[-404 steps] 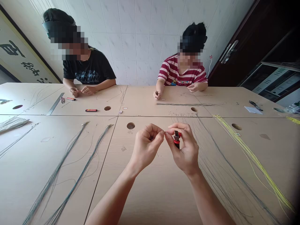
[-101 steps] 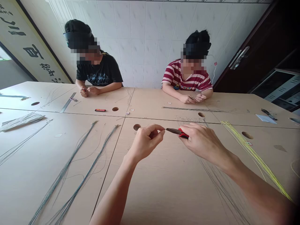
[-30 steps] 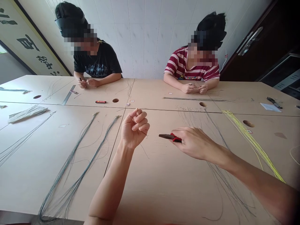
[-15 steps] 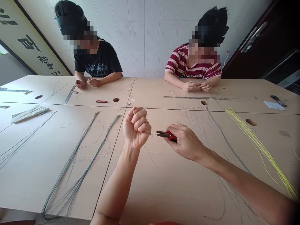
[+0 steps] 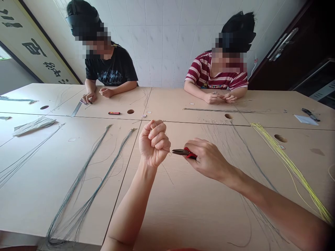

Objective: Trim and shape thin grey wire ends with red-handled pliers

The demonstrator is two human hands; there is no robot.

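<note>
Now your right hand (image 5: 204, 155) has brought the pliers (image 5: 190, 153) in closer to your left hand (image 5: 155, 143), on its three o'clock side; half a second ago the gap was wider and the jaws stood plainly parted, whereas here they look nearly together. Your right hand is closed around the red handles. Your left hand, palm toward you, is curled in a loose fist that grips a thin strand (image 5: 167, 173); part of it arcs over your fingers, a small hooked end pokes out at four o'clock, and a free length hangs toward five. The change suggests that tool and strand now share one working point, though whether the tips touch the strand cannot be told. On the surface (image 5: 193, 216), grey-green bundles (image 5: 88, 158) lie toward nine o'clock of your left hand, yellow strands (image 5: 290, 165) toward three.
</note>
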